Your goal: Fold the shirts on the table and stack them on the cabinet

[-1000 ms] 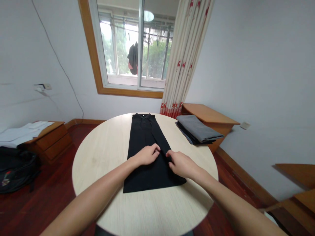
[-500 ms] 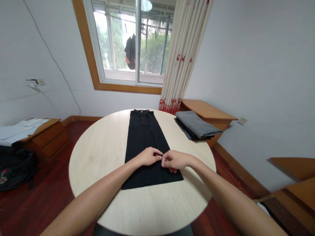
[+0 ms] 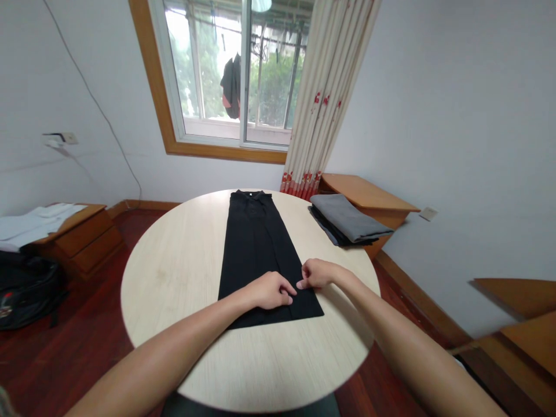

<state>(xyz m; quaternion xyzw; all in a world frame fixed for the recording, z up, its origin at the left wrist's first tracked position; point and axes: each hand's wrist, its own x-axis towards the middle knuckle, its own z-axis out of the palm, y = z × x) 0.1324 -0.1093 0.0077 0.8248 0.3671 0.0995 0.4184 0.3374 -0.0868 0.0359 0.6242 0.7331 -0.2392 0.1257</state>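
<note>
A black polo shirt [image 3: 251, 249] lies folded into a long strip, its collar at the far end and its hem towards me. My left hand [image 3: 271, 291] rests on the cloth near the hem, palm down, with loosely bent fingers and a gap between thumb and forefinger. At the strip's right edge, my right hand [image 3: 318, 273] is closed, its curled fingers and thumb on the fabric. The fingertips of that hand are partly hidden.
The shirt lies on a round pale wooden table [image 3: 169, 278]. A stack of folded grey and dark clothes [image 3: 347, 217] sits at its right rear edge. Behind that stands a wooden cabinet [image 3: 369, 191]. A curtain [image 3: 321, 116] hangs beside the window.
My right hand has moved right, from the middle of the cloth to its right edge. My left hand has shifted slightly right and nearer the hem, so the hands are farther apart.
</note>
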